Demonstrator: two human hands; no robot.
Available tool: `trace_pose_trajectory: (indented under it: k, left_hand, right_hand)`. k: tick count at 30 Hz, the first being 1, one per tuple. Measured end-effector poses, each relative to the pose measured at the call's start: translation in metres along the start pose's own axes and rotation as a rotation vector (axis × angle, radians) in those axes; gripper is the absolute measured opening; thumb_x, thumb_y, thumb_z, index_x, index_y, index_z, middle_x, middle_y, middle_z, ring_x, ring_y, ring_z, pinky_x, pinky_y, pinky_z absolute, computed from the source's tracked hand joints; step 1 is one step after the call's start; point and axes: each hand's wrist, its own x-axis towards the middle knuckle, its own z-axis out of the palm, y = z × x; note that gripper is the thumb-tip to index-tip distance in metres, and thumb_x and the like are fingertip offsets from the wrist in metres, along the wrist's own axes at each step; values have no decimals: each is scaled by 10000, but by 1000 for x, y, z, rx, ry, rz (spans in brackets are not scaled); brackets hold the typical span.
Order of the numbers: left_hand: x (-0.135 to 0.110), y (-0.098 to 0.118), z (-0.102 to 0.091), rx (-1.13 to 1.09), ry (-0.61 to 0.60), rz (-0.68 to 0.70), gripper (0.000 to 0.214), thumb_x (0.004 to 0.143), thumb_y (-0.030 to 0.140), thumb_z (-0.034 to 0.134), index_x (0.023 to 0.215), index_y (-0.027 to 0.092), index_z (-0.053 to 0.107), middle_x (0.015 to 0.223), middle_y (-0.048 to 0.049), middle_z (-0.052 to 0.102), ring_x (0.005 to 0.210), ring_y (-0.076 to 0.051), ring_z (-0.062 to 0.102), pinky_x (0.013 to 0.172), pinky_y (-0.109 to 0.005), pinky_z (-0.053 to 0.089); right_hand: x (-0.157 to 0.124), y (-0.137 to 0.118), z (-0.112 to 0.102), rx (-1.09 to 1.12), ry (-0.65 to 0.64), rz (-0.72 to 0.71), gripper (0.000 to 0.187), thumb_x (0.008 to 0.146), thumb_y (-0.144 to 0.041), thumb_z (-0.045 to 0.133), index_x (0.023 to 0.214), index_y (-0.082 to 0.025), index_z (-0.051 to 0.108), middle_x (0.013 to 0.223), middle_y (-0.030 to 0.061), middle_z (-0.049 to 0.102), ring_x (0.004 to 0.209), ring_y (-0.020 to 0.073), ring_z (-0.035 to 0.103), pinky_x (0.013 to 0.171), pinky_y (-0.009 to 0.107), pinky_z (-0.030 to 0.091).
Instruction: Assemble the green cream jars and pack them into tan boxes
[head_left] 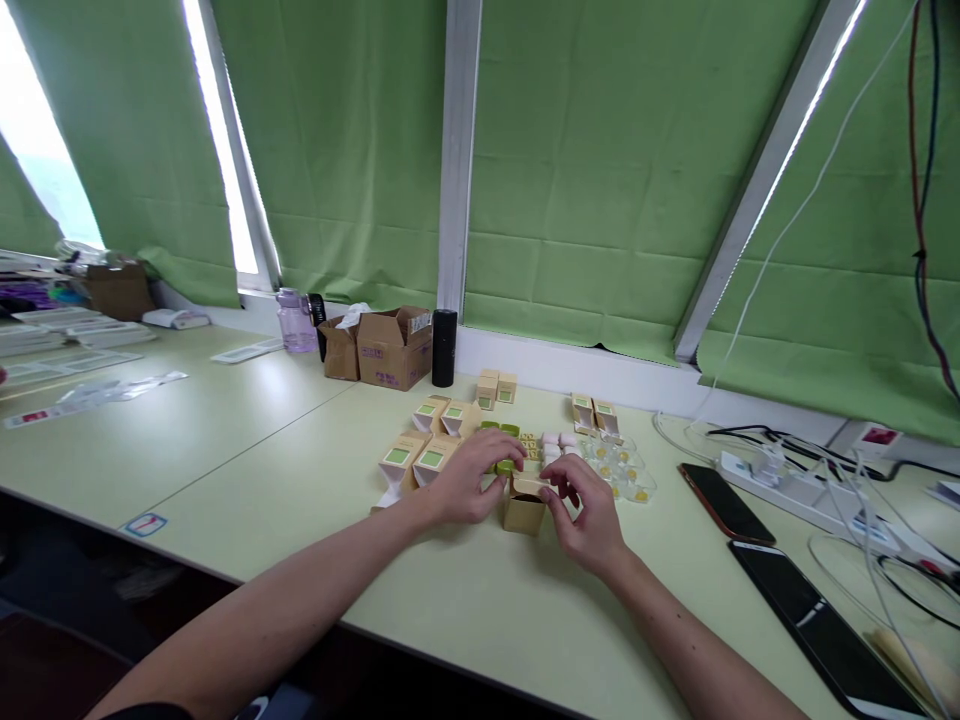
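Note:
A small tan cardboard box (pixel 523 515) stands on the table before me, its top flap raised. At its left upper edge, my left hand (pixel 474 475) has thumb and forefinger curled against the box. Thumb and fingertips of my right hand (pixel 589 515) pinch the flap from the right. Just behind are green cups (pixel 508 430), small yellow pieces (pixel 529 445), whitish pink-tinged pieces (pixel 552 446) and clear domed pieces (pixel 619 455) with yellow centres. Several similar boxes with green labels (pixel 431 458) lie open to the left of my left hand.
Upright small boxes (pixel 487 388) and open boxes (pixel 592 412) stand farther back. Larger cartons (pixel 394 350), a black cylinder (pixel 444 348) and a purple bottle (pixel 297 322) line the window side. To the right lie two phones (pixel 726 502), (pixel 821 625) and a power strip (pixel 806 500) with tangled cables.

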Motion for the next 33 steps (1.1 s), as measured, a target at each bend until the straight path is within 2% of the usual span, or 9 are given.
trace_pose_trajectory:
  k: [5,9,13,16,33]
  left_hand:
    - [-1,-1,-7,148,-30,79,114,885,273,621,962,235,695,992,-118,731,982,-315,617,952,-488,460]
    - [-2,-6,-4,208,-85,120,87,897,280,619,928,236,688,883,-101,718,880,-289,598,899,-471,438]
    - [-1,-10,0,287,-19,279,81,917,233,571,915,215,650,781,-58,676,768,-239,564,784,-420,408]
    - [-1,-12,1,311,7,350,57,916,201,566,914,207,623,754,-33,658,729,-214,554,757,-398,397]
    - [-3,-10,1,319,-28,342,45,885,198,568,878,218,608,704,-19,658,684,-201,565,759,-410,405]
  right_hand:
    - [-1,0,-2,-90,-46,-84,58,944,-223,617,951,-276,638,883,53,675,727,223,576,645,357,434]
    - [-2,1,-2,-148,-54,-139,68,950,-202,605,942,-268,620,864,49,662,741,221,585,655,349,438]
    - [-3,4,-1,-171,-21,-225,86,946,-158,588,952,-243,598,849,38,640,728,197,558,643,323,423]
    - [-2,6,0,-180,-14,-273,114,932,-124,591,955,-235,583,846,27,629,723,184,550,633,306,412]
    - [-2,4,-2,-183,-31,-331,144,896,-80,574,912,-224,576,799,13,596,705,168,538,621,289,380]
